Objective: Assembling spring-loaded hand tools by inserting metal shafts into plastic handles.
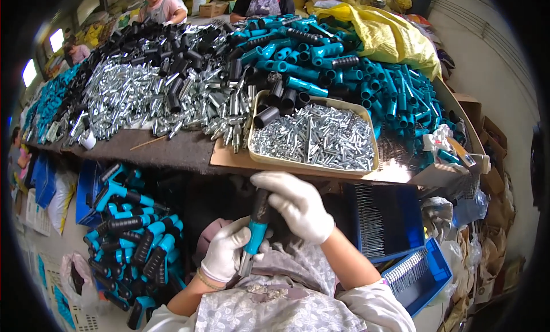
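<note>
In front of my apron, a teal-and-black handle [258, 230] is held aslant, its black end up and a grey metal piece at its lower end. My left hand [225, 253], in a white glove, wraps round the teal lower part. Over the black upper end curves my gloved right hand [301, 205], its fingers across the top and the thumb beside it. That end is partly hidden by the fingers. Just beyond my hands, a shallow cream tray [312, 163] at the table edge holds many small metal pins.
Metal parts [123, 91], black sleeves [177, 60] and teal tubes [395, 94] are heaped across the table [137, 149]. Finished-looking teal-and-black handles [137, 234] pile up at lower left. Blue bins [395, 212] with metal rods stand at right. Other people [263, 3] sit across the table.
</note>
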`<state>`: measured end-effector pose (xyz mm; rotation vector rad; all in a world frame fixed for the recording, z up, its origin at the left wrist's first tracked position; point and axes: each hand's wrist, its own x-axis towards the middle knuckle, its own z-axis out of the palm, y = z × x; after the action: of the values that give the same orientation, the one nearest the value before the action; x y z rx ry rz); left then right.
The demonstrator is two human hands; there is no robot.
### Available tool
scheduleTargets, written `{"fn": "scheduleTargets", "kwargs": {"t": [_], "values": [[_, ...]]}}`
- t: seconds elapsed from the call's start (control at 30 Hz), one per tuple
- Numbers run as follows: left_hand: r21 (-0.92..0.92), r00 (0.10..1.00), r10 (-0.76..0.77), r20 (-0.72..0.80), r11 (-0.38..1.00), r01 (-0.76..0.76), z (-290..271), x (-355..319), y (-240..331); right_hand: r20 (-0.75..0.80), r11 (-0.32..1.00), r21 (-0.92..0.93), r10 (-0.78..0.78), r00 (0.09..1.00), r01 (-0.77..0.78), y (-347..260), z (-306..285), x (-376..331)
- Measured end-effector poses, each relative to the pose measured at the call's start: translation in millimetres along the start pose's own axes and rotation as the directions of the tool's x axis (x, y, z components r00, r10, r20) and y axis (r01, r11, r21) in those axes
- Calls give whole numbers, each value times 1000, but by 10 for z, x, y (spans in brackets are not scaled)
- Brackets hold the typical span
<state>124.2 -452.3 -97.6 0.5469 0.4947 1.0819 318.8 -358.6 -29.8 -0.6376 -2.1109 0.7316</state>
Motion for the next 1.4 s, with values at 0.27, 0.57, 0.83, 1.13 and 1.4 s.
{"fn": "scheduleTargets", "kwargs": {"t": [0.27, 0.57, 0.83, 1.13, 1.4], "values": [[817, 947, 288, 142, 506, -277, 34, -22, 26, 250, 990, 96, -123, 960, 102, -43, -174, -101], [921, 942, 300, 148, 307, -242, 203, -43, 92, -355, 498, -826, -99, 930, -262, 1010, -1226, 180], [862, 963, 264, -50, 498, -92, 151, -74, 125, -512, 871, -472, -146, 847, -135, 544, -826, 184], [942, 909, 301, 287, 84, -325, 129, 142, 446, 79, 972, -226, -49, 996, 65, -91, -132, 49], [924, 916, 386, 110, 301, -237, -112, 223, 422, 632, 920, -392, 247, 735, 28, 159, -727, 1112]]}}
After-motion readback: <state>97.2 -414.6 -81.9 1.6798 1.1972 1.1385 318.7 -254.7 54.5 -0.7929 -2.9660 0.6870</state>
